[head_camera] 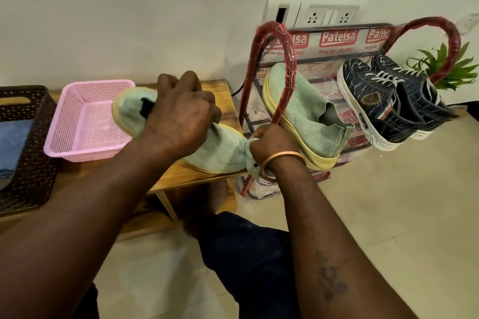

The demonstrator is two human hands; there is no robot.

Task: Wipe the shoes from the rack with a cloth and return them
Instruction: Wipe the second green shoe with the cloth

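Here, closest to me, the left hand lies on top of the green shoe. Its fingers are curled tight around a small black object which it presses on the toe part; I cannot tell if this is a folded cloth or a brush. The right hand pinches the heel opening of the same shoe and steadies it. The shoe rests on the wooden bench with its long axis going from the toe, far and left, to the heel, near and right. I judge the next wipe should run along this line, from the left hand toward the right hand. The left hand covers the middle of the shoe, and something white under the right wrist is too hidden to name. Behind the toe stands a pink basket, and left of it a brown basket holds a blue cloth, cut off by the frame edge. Just beyond the right hand is the rack, so this hand is nearer for the return. On the rack I see the second green shoe and 2 dark sneakers.
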